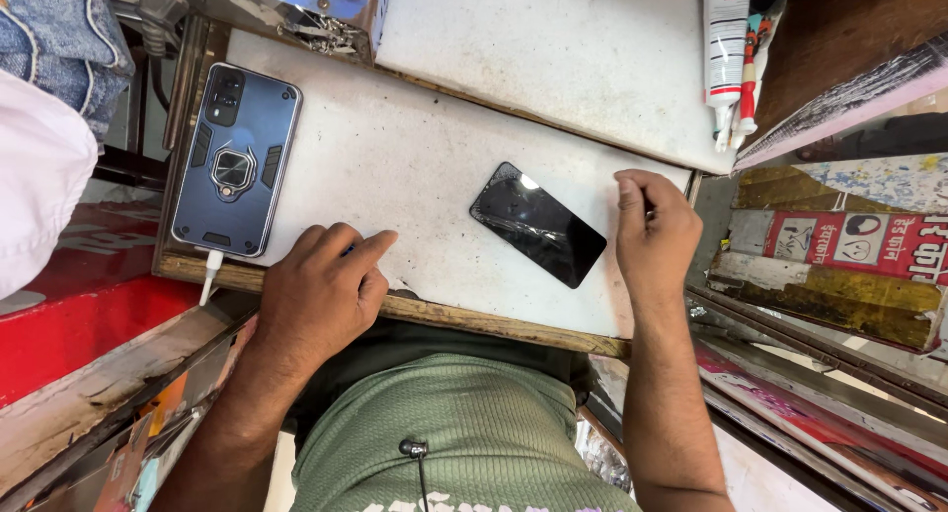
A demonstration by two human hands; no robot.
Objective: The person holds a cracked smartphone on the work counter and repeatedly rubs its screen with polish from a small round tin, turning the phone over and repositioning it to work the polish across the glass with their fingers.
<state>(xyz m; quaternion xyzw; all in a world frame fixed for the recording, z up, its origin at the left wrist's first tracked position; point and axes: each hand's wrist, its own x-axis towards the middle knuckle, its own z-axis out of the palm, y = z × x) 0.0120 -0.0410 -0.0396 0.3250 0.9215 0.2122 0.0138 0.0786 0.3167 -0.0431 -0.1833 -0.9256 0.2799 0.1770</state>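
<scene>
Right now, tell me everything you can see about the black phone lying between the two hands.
The black phone is a slim glossy slab, seemingly glass, lying flat and diagonal on the white work board. Its dark surface reflects light and shows fine cracks or scratches. Neither hand touches it: the right hand rests beside its upper edge, the left hand farther off.

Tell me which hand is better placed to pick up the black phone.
Right, probably. The right hand sits just beside the black phone; the left hand rests farther off at the front edge of the white board.

Left hand (321,295) hides a small blue item; tube (727,48) cut off at top edge.
</scene>
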